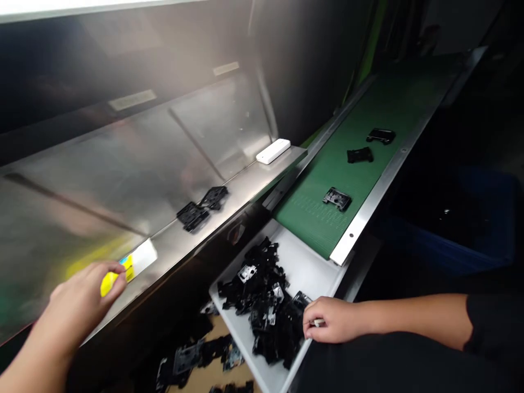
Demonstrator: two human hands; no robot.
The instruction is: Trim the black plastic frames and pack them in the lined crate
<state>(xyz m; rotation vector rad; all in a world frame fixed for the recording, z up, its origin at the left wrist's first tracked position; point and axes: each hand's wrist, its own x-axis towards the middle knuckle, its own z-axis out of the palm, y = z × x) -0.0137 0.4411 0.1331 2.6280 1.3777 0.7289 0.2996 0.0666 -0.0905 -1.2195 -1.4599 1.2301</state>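
Note:
My left hand is closed round the yellow part of a yellow-and-white container at the left end of the metal shelf. What kind of container it is, I cannot make out. My right hand is curled over the near right rim of a white tray. A small white piece shows between its fingers. Heaped in the tray beside that hand are many black plastic parts, a few with shiny metal plates. One dark part lies right by the fingertips.
Two black parts and a white box-shaped device sit on the metal shelf. Three black parts lie on the green conveyor belt. Below are more parts in a cardboard box; a blue crate stands right.

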